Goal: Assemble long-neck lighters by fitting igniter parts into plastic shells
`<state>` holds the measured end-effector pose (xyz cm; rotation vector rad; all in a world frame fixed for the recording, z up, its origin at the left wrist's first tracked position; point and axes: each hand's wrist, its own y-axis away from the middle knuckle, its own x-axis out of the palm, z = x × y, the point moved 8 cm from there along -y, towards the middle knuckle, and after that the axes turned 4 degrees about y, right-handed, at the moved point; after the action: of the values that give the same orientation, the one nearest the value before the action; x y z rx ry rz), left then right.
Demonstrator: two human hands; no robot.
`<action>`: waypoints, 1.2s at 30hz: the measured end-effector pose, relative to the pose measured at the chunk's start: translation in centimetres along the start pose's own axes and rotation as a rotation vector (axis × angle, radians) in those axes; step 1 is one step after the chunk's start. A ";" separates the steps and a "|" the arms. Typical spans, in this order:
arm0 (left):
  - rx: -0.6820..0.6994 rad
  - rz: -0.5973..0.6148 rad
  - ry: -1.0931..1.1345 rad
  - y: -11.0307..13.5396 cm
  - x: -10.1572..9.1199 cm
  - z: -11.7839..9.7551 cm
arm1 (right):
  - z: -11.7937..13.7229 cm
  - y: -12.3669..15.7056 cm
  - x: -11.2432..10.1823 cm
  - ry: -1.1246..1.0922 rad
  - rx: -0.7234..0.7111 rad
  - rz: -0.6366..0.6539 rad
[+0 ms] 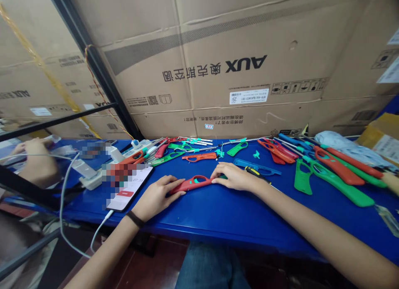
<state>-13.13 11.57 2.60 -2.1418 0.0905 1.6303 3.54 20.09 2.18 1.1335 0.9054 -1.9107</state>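
A red lighter casing (190, 184) lies level over the blue table, a bit of green showing in its trigger opening. Its left end is gripped by my left hand (158, 196), fingers along the far side and thumb on the near side. At the other end, my right hand (232, 177) pinches the casing with bent fingers; a small green piece shows beneath that hand. Just beyond my right hand lie a blue casing half (257, 167) and a yellow-and-black screwdriver (254, 171). An orange casing (199, 157) rests farther back.
On the left are a charging phone (132, 189) and a power strip (93, 180). Green lighters (343, 183), red casings (277, 150) and metal tubes spread across the back and right. Cardboard (202, 40) walls the rear. Another person's hand (39, 156) shows beyond the black frame.
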 end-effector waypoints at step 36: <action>-0.051 0.216 0.198 -1.4 1.2 0.1 | 1.5 0.3 1.5 -0.136 0.000 -0.078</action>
<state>-12.46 13.12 1.88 -2.3988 0.3555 1.5424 2.66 18.36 1.29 0.9683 0.8856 -2.0240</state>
